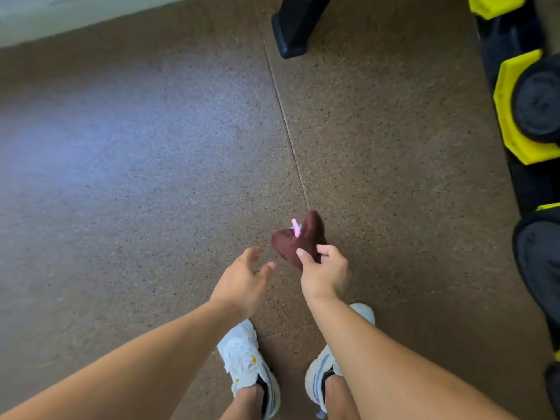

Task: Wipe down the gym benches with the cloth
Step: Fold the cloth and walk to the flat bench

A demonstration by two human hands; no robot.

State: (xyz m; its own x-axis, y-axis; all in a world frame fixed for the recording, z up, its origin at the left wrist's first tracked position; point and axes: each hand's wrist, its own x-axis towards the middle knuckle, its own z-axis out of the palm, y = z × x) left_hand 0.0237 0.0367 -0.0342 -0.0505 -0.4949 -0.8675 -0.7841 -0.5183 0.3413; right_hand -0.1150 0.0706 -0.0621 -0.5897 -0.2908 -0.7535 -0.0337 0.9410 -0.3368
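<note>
Right hand (324, 272) pinches a bunched cloth (303, 237); left hand (245, 278) spread beside it. No bench visible; likely walking to one next.

You stand on a speckled brown floor (151, 177) with a seam (285, 122) running through it. Your white shoes (242, 359) rest on it, a black equipment foot (291, 34) ahead, black-and-yellow dumbbells (527, 107) along the right.

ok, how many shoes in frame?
2. Left shoe sits bottom centre on the floor; right shoe is beside it, partly hidden by the right forearm.
</note>
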